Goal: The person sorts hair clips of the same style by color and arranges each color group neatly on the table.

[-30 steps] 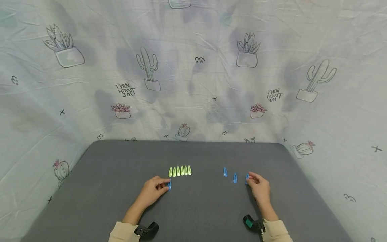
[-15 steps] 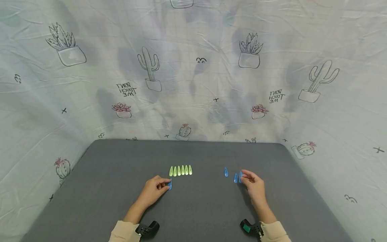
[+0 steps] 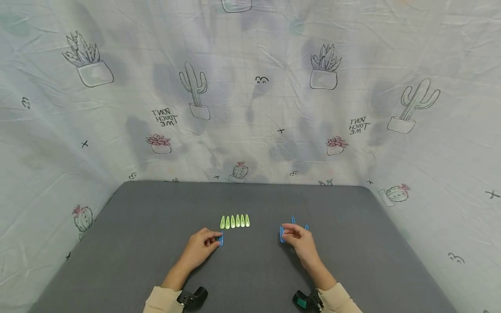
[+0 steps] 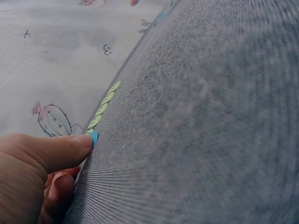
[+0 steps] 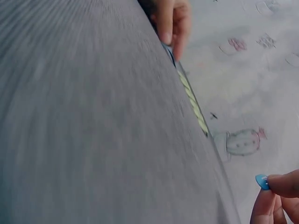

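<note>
Thumb and fingers of my left hand hold a blue snap hair clip near the table surface, just in front of the left end of a row of yellow-green hair clips. In the left wrist view the thumb covers most of that blue clip. My right hand pinches a second blue hair clip between thumb and fingertips; its rounded end pokes out in the right wrist view. Behind the right hand lie two more blue clips, one and another, both partly hidden.
The dark grey table ends at a back edge against a pale curtain printed with cacti. Black bands with camera mounts sit on both wrists, the left mount and the right mount close above the table.
My right hand has moved left with its blue clip, past the two blue clips on the table, and now partly covers them. The left hand has kept its place and hold.
</note>
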Motion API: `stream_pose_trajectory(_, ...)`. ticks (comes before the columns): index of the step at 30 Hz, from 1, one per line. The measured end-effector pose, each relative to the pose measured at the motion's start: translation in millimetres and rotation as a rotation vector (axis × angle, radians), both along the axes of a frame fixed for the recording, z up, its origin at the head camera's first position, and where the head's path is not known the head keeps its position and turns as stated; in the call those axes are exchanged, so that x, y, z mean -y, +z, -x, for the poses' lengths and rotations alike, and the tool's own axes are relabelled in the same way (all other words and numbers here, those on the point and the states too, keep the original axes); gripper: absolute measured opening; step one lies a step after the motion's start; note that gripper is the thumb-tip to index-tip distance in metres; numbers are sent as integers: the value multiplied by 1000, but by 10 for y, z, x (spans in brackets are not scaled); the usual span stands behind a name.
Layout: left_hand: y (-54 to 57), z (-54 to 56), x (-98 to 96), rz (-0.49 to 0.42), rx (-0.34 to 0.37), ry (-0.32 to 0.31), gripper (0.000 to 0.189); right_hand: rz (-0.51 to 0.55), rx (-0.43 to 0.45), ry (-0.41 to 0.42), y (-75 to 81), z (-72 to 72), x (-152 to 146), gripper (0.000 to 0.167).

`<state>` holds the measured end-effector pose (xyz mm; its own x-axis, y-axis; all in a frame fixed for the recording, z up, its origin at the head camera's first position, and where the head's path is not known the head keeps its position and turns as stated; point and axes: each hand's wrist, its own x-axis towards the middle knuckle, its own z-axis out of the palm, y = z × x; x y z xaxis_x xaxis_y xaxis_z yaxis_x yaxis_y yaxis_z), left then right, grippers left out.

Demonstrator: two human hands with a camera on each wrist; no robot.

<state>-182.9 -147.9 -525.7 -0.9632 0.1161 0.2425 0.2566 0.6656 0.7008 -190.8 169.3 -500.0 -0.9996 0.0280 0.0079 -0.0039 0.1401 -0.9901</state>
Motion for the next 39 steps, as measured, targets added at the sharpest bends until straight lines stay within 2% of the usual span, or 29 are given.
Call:
stream_pose_trajectory(9, 31, -40, -35, 5, -2, 14, 22, 49, 0, 150, -49, 36, 367, 31)
stream_pose_trajectory(13, 19, -52, -46, 14, -22, 4, 22, 43, 0, 193, -87, 23, 516, 31)
stream_pose_trajectory(21, -57, -47, -40, 17, -79, 8, 21, 30, -24, 277, 39, -105, 873, 28)
stream_pose_trajectory(30, -57, -61, -12, 29, -73, 3, 20, -31, -53, 236, -231, 26, 1243, 25)
stream_pose_trajectory(39, -66, -66, -18, 19, -85, -7, 20, -318, -175, 181, -182, 62, 1419, 22)
